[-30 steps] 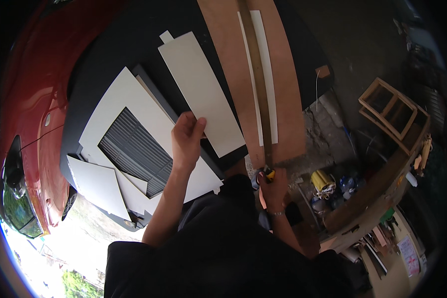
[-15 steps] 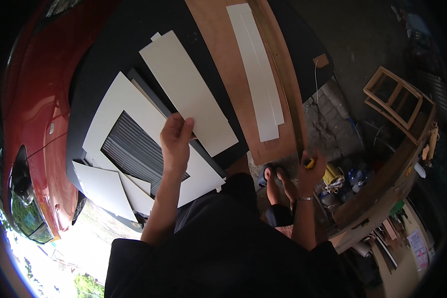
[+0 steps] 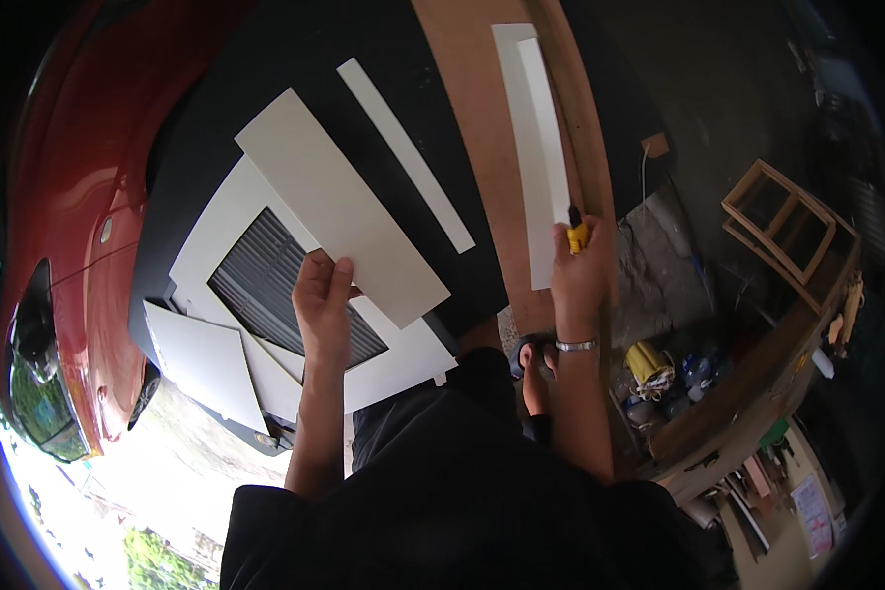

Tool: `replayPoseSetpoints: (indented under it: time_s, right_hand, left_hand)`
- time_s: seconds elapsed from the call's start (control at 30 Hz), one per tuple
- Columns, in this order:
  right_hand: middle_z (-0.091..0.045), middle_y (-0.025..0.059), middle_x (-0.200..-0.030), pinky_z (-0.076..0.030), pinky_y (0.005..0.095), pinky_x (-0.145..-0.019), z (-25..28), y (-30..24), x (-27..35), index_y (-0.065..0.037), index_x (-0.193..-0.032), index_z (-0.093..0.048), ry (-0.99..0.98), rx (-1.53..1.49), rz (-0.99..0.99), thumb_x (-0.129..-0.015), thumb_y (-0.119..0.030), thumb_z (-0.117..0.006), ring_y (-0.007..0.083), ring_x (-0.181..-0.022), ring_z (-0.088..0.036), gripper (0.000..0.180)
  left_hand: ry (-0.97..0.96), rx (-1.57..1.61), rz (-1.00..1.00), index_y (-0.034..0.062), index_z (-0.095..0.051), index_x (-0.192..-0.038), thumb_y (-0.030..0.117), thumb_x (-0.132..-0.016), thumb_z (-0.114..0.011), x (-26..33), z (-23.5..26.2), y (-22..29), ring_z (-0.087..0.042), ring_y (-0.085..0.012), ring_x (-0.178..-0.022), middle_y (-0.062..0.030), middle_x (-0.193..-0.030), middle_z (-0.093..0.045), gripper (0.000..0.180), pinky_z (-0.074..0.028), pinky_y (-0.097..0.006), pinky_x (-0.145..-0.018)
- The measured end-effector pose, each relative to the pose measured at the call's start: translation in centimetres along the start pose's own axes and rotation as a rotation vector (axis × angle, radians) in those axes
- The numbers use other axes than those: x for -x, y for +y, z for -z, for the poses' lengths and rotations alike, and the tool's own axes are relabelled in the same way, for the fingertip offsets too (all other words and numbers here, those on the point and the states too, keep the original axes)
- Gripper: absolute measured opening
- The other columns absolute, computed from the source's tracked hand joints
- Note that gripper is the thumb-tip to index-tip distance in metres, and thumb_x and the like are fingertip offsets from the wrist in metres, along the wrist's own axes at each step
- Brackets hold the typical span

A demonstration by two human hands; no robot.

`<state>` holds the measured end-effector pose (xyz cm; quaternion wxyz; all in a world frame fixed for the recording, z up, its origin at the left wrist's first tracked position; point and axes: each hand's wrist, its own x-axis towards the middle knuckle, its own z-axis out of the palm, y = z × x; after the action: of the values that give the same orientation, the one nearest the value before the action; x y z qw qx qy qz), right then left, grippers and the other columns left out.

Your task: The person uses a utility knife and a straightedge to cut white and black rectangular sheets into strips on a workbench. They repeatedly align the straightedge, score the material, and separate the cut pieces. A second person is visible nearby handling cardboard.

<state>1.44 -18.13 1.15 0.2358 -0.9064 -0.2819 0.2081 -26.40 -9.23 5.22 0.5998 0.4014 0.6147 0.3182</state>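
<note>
- Our left hand (image 3: 323, 300) pinches a white board (image 3: 339, 202).
- Our right hand (image 3: 580, 270) holds a yellow tool (image 3: 577, 239) beside a white strip (image 3: 546, 128).
- We seem mid-holding; next needs care.

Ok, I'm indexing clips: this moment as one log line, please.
left hand: holds white panel | right hand: holds yellow-and-black tool | narrow white strip: on black surface | white pieces: on brown board
</note>
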Motion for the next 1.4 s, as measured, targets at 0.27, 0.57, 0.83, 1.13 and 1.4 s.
replayPoseSetpoints:
  time_s: [0.27,0.57,0.83,1.13,1.4]
  right_hand:
    - [-0.073,0.01,-0.09,-0.054,0.0319,-0.077,0.1,-1.7,5.0,0.0,-0.106,-0.069,-0.351,-0.414,-0.062,-0.091,-0.017,-0.078,0.0203,-0.082,-0.07,0.025]
    - [-0.066,0.016,-0.104,-0.052,0.0416,-0.086,4.5,3.9,6.9,-0.001,-0.115,-0.064,0.115,-0.071,-0.015,-0.094,-0.015,-0.073,0.036,-0.098,-0.065,0.026]
    - [-0.065,0.0165,-0.093,-0.05,0.0458,-0.073,7.4,16.0,8.6,0.0,-0.096,-0.064,0.001,0.424,0.172,-0.074,-0.024,-0.086,0.0368,-0.083,-0.064,0.039]
    - [-0.057,0.0057,-0.07,-0.044,0.0328,-0.062,14.3,15.2,8.7,-0.002,-0.084,-0.062,-0.003,0.034,0.093,-0.08,-0.005,-0.074,0.0166,-0.064,-0.053,0.013]
    - [-0.057,0.0074,-0.068,-0.043,0.0336,-0.06,10.4,13.4,11.9,-0.003,-0.08,-0.058,0.019,-0.101,0.097,-0.079,-0.009,-0.077,0.0192,-0.062,-0.056,0.02]
  left_hand:
    - [0.117,0.121,-0.051,0.0037,-0.06,-0.112,0.024,-0.103,-0.065,-0.1,5.1,0.5,-0.069,-0.011,-0.085,-0.0047,-0.096,-0.071,0.023,-0.057,-0.028,-0.076]
    - [0.031,0.056,-0.038,0.0028,-0.062,-0.112,0.019,-0.101,-0.067,-0.2,4.3,0.5,-0.071,-0.0129,-0.081,-0.0063,-0.091,-0.073,0.02,-0.059,-0.029,-0.072]
    - [-0.266,-0.091,0.129,-0.0013,-0.067,-0.115,0.014,-0.095,-0.073,-1.2,-4.5,1.0,-0.071,-0.0137,-0.085,-0.0084,-0.098,-0.075,0.026,-0.059,-0.027,-0.073]
    - [-0.486,0.004,0.218,-0.0075,-0.068,-0.112,0.011,-0.095,-0.072,-3.0,-15.9,-0.7,-0.069,-0.0127,-0.075,-0.0099,-0.088,-0.075,0.025,-0.059,-0.026,-0.068]
    - [-0.502,-0.108,0.201,-0.0093,-0.067,-0.11,0.011,-0.096,-0.071,-5.9,-20.1,-0.8,-0.07,-0.014,-0.074,-0.0115,-0.088,-0.074,0.025,-0.059,-0.027,-0.069]
